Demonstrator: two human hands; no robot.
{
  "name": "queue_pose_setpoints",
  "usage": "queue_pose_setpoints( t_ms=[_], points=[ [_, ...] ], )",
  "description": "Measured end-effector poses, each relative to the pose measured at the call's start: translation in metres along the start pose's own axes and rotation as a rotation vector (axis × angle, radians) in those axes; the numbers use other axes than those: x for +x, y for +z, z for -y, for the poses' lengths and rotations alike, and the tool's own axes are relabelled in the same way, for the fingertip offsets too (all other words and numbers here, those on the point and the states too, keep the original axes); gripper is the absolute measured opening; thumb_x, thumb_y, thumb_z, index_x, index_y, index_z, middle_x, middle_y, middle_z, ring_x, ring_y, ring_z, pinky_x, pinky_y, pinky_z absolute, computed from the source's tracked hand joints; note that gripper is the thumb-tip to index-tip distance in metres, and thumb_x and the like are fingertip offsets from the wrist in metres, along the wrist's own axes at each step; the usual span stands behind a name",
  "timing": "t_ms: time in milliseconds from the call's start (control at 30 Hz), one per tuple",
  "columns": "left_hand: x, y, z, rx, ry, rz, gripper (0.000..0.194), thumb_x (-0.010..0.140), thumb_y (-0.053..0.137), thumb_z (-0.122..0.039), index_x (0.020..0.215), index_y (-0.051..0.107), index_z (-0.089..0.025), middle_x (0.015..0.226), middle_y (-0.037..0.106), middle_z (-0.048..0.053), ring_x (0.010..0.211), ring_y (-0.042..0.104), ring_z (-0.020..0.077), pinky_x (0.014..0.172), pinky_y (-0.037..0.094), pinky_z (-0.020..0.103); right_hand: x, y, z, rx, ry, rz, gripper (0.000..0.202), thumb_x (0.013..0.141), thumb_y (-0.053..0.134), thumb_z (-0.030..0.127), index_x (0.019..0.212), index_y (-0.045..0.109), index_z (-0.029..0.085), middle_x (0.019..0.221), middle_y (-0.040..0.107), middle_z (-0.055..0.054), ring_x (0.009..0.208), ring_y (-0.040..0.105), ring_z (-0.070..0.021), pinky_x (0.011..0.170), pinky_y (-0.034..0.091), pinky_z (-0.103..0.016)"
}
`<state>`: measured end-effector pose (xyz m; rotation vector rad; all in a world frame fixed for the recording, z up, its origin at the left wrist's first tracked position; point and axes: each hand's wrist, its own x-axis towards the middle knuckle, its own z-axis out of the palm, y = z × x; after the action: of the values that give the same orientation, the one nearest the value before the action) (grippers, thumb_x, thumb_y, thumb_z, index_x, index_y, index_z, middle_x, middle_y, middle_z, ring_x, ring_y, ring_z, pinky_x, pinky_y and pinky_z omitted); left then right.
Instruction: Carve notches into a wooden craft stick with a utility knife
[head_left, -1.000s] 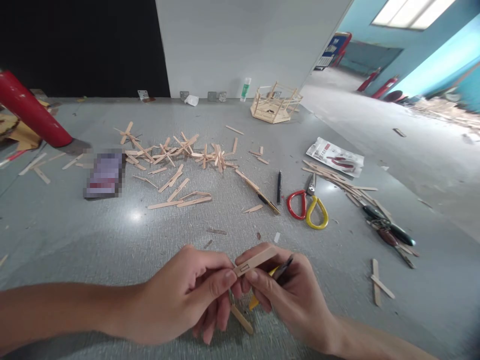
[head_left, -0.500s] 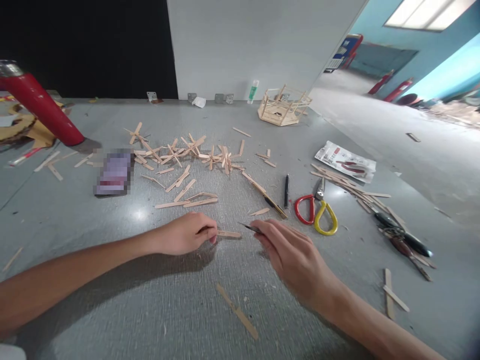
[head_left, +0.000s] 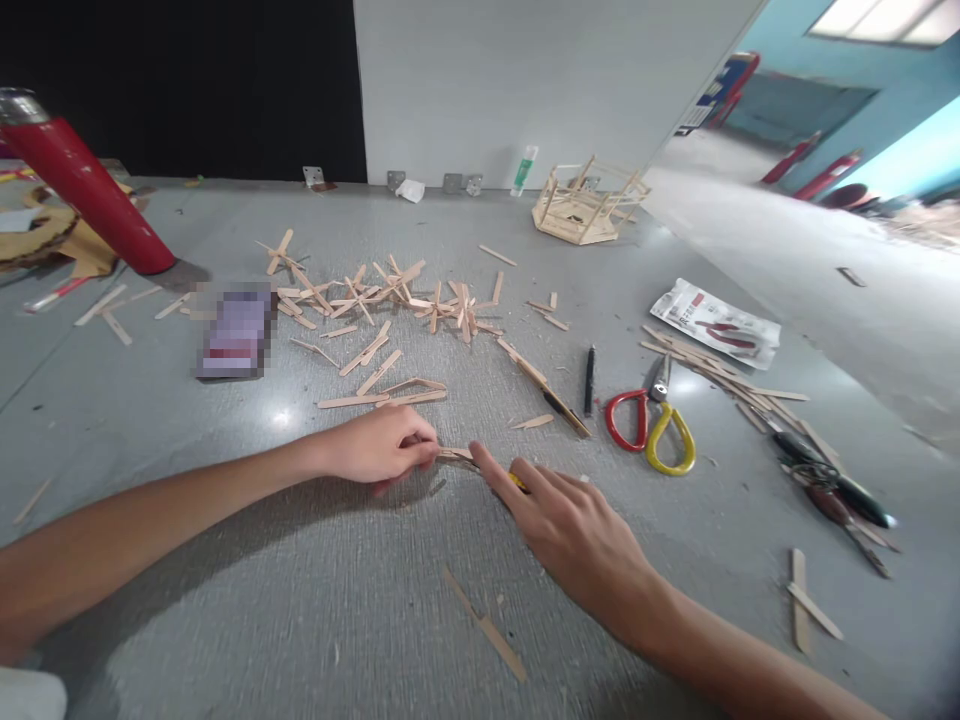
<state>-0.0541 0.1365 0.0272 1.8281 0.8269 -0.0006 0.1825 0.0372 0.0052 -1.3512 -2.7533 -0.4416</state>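
My left hand (head_left: 396,446) is closed around one end of a flat wooden craft stick (head_left: 453,454), whose other end points toward my right hand. My right hand (head_left: 564,505) grips a craft knife (head_left: 517,481); a bit of yellow handle shows between the fingers. Its index finger stretches forward over the blade, which lies along the free end of the stick. The fingers partly cover where blade and wood meet. Nearer to me on the grey table (head_left: 315,600) lies a loose notched stick (head_left: 484,625).
Many wooden sticks (head_left: 390,290) are strewn beyond my hands. To the right lie a black pen (head_left: 590,380), red-and-yellow-handled scissors (head_left: 649,425) and pliers (head_left: 829,480). A phone (head_left: 236,330) and a red flask (head_left: 97,190) are left; a wooden stick frame (head_left: 585,205) stands behind.
My right hand has moved left, bringing the knife from beside the stick onto its free end. My left hand still holds the stick. The whole view has shifted slightly.
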Motion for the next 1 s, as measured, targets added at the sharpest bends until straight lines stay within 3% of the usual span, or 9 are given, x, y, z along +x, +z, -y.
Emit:
queue_pose_setpoints(
  t_ms=[567,1000],
  points=[
    [0.003,-0.009,0.003,0.050,0.004,0.089,0.029,0.095,0.047,-0.034,0.073,0.056,-0.018,0.047,0.038,-0.006,0.034,0.042,0.0078,0.037,0.028,0.018,0.004,-0.003,-0.001,-0.109,-0.122,-0.055,0.058,0.084,0.049,-0.002,0.141,0.045,0.011,0.080,0.061,-0.001,0.066,0.060,-0.0161,0.057,0.049,-0.031],
    [0.006,-0.006,0.011,0.002,0.029,0.082,0.026,0.092,0.052,-0.034,0.071,0.055,-0.018,0.046,0.038,-0.006,0.033,0.039,0.0088,0.039,0.027,0.022,0.015,-0.013,0.007,-0.184,-0.101,0.035,0.055,0.085,0.056,0.004,0.138,0.050,0.016,0.078,0.064,0.000,0.063,0.061,-0.0155,0.055,0.044,-0.031]
  ],
)
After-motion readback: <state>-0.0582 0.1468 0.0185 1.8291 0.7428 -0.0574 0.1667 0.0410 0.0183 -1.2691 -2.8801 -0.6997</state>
